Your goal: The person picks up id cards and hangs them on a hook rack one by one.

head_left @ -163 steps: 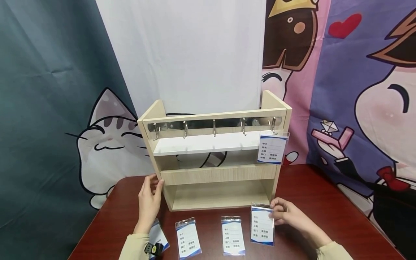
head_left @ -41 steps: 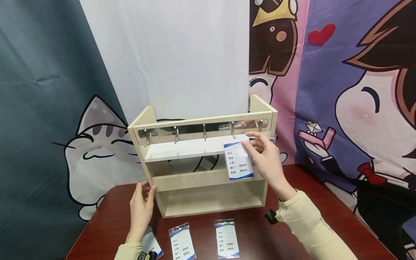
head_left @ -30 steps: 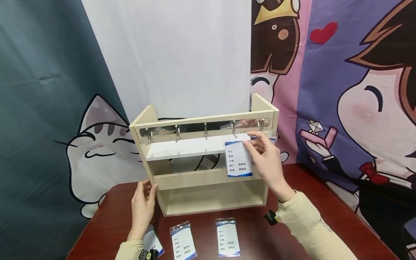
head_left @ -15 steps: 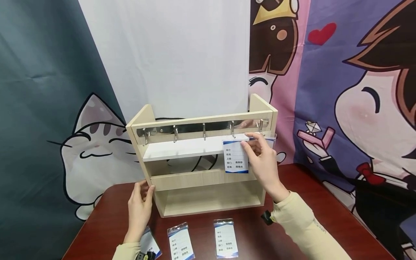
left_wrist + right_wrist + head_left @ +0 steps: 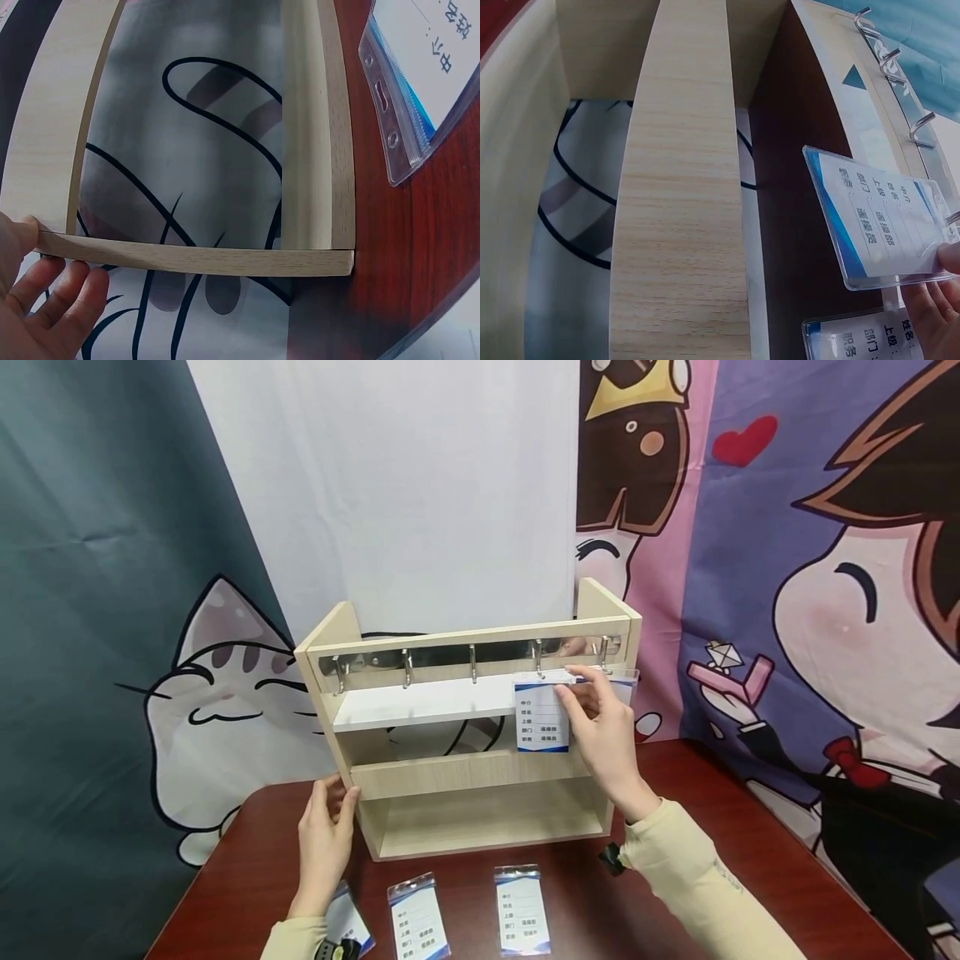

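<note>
Two hands. Right hand (image 5: 606,735) pinches one badge (image 5: 542,718) by upper corner, at fourth hook (image 5: 537,653) from left; cannot tell whether hooked. Left hand (image 5: 324,839) grips side panel (image 5: 332,718) of rack (image 5: 480,768). Five hooks, one row. Four other badges: one by rightmost hook (image 5: 603,650), partly hidden; three (image 5: 522,912) on worktop (image 5: 247,877).
</note>
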A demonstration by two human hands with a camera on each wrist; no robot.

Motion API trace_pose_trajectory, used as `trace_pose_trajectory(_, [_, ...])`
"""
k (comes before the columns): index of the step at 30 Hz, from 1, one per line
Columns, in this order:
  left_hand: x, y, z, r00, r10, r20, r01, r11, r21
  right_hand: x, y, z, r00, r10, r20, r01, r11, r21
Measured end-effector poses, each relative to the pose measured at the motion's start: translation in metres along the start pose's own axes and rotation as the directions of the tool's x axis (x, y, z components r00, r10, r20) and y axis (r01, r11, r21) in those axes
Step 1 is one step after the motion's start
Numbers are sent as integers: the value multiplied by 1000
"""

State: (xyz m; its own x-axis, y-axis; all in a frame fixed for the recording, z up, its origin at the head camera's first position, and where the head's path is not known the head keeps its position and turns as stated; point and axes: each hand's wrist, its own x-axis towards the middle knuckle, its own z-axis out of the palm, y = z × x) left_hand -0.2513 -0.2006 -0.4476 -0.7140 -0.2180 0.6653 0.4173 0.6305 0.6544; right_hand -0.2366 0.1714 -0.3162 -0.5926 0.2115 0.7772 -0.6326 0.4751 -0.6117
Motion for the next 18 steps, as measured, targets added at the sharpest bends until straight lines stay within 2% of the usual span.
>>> trace_pose_trajectory(9, [-3, -2, 1, 1000, 22, -19, -22, 1000, -4, -5, 2, -1, 998, 59, 29, -60, 998, 22])
trace_pose_trajectory(18, [-2, -1, 1, 1000, 22, -13, -22, 1000, -9, -12, 2, -5, 982, 179, 64, -185, 978, 97])
